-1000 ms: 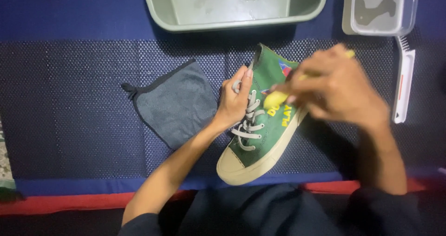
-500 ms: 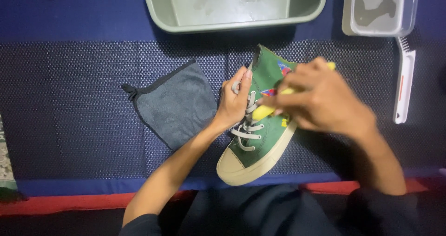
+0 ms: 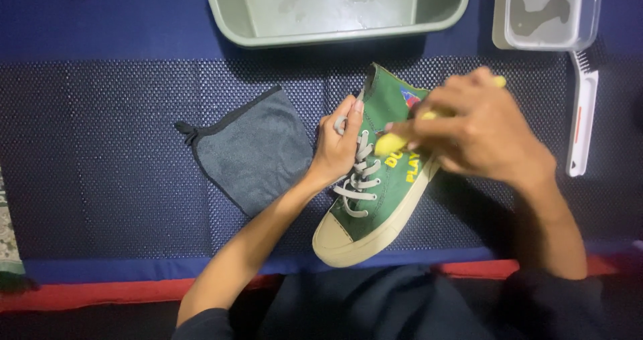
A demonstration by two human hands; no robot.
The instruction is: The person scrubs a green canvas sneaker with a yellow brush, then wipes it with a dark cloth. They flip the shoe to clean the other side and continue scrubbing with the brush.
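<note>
A green canvas sneaker with grey laces and a cream toe cap lies on its side on the dark dotted mat, toe toward me. My left hand grips its laced upper and steadies it. My right hand is closed around a yellow brush, whose head presses on the shoe's side panel by the yellow print. The brush handle's tip shows past my fingers.
A folded grey cloth lies on the mat left of the shoe. A grey-green basin stands at the back, a small clear tub to its right. A white brush lies at the right.
My right hand with the yellow brush slid down and left along the shoe's side, then back up to the right. The left hand and the shoe stayed put.
</note>
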